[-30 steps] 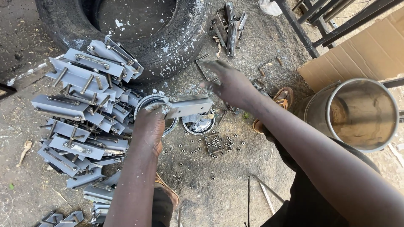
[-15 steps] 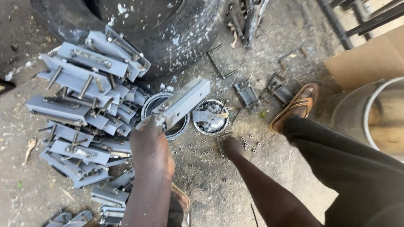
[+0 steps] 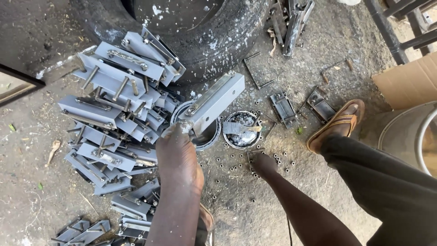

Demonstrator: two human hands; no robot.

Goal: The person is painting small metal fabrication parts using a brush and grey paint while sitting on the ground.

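My left hand [image 3: 179, 152] grips one end of a grey painted metal bracket [image 3: 214, 102], holding it tilted over a round paint tin [image 3: 201, 136]. My right hand [image 3: 263, 164] is down on the dirt among several small metal nuts [image 3: 236, 157]; its fingers are closed toward them, and what they pinch is hidden. A second tin [image 3: 241, 130] with a brush lying across it stands just beyond that hand.
A stack of grey painted brackets [image 3: 116, 105] leans against an old tyre [image 3: 205, 32] on the left. More brackets [image 3: 86, 230] lie at the bottom left. Rusty unpainted parts [image 3: 284, 109] lie near my sandalled foot [image 3: 337, 125]. A metal drum [image 3: 409, 134] and cardboard [image 3: 407, 84] stand right.
My right hand came down from the far side of the tins to the nuts on the ground. My left hand raised and tilted the bracket over the tin.
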